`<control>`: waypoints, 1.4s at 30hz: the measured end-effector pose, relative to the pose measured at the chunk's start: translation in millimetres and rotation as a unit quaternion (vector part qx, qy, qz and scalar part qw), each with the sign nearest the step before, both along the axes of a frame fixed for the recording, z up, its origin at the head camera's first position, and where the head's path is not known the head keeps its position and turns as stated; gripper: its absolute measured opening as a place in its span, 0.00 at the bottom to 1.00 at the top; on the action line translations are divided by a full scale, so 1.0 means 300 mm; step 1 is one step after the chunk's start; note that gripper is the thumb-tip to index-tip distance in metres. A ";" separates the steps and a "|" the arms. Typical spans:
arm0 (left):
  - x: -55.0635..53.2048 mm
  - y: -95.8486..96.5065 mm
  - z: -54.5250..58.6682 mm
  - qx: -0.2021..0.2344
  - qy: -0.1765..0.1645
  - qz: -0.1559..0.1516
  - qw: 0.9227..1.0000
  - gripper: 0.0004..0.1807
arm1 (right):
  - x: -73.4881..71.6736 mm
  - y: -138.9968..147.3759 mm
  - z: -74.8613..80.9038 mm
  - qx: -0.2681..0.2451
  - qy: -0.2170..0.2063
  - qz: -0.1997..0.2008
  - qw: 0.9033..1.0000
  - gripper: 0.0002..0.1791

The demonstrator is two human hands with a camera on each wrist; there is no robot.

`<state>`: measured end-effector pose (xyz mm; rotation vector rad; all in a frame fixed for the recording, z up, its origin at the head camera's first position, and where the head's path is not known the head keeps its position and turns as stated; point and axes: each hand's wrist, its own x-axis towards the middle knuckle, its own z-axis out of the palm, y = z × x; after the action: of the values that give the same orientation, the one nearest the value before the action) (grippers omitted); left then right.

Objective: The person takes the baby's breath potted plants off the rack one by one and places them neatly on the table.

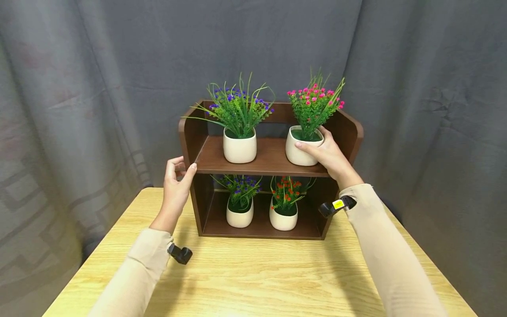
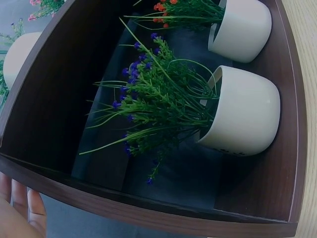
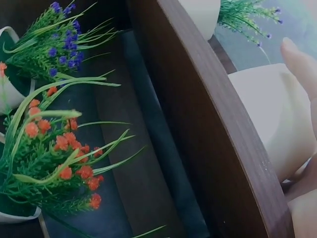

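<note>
My right hand (image 1: 330, 154) grips the white pot of pink flowers (image 1: 303, 152), its thumb across the front. The pot is at the right of the upper level of a brown two-level wooden shelf (image 1: 261, 169); whether its base touches the board is unclear. In the right wrist view, the held pot (image 3: 272, 114) shows beyond the shelf board. My left hand (image 1: 177, 189) holds the shelf's left side panel, thumb at the front edge and fingers along the outside. In the left wrist view, only part of this hand (image 2: 22, 210) shows.
A white pot of purple flowers (image 1: 239, 147) stands on the upper level, left. Below are another purple-flowered pot (image 1: 240, 215) and an orange-flowered pot (image 1: 283, 219). The shelf stands on a light wooden table (image 1: 253, 273), before a grey curtain (image 1: 237, 44).
</note>
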<state>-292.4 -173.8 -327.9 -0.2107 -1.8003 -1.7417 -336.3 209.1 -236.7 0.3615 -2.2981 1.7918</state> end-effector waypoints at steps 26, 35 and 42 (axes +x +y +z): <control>-0.001 -0.004 -0.006 0.000 -0.006 0.008 1.000 0.22 | 0.021 -0.010 -0.019 0.026 0.015 -0.028 0.999 0.60; -0.002 0.004 -0.004 -0.002 0.004 0.004 1.000 0.22 | 0.043 -0.005 -0.023 0.042 0.022 -0.040 0.998 0.59; 0.006 0.009 0.002 0.000 0.002 0.002 1.000 0.22 | 0.057 -0.004 -0.023 0.055 0.025 -0.048 0.997 0.59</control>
<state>-290.7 -171.1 -327.4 -0.2109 -1.7973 -1.7373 -319.1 208.0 -243.7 0.3047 -2.3446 1.5982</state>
